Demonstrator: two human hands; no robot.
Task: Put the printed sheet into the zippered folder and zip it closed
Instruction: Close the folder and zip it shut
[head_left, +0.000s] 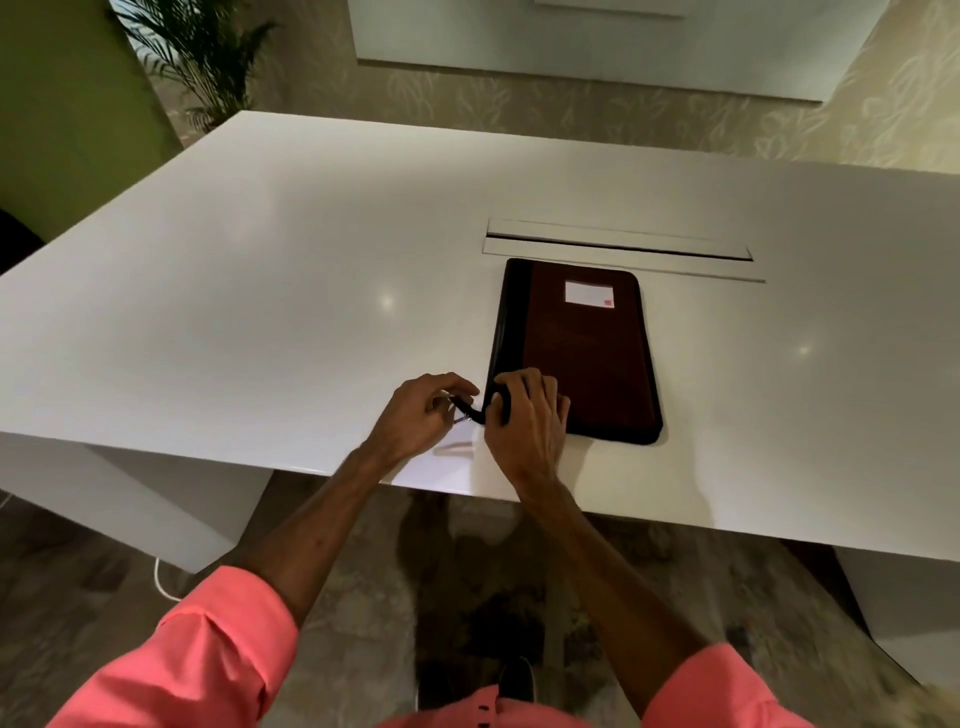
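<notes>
Left hand (423, 413) pinching zipper pull (464, 410), right hand (527, 415) gripping folder (587, 353) corner

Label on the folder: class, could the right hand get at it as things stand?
Probably yes: the label lies bare on the folder's far end, nothing over it, and the right hand holds the near corner.

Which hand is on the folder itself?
The right hand holds the zippered folder at its near left corner; the left hand pinches the zipper pull beside that corner.
</notes>
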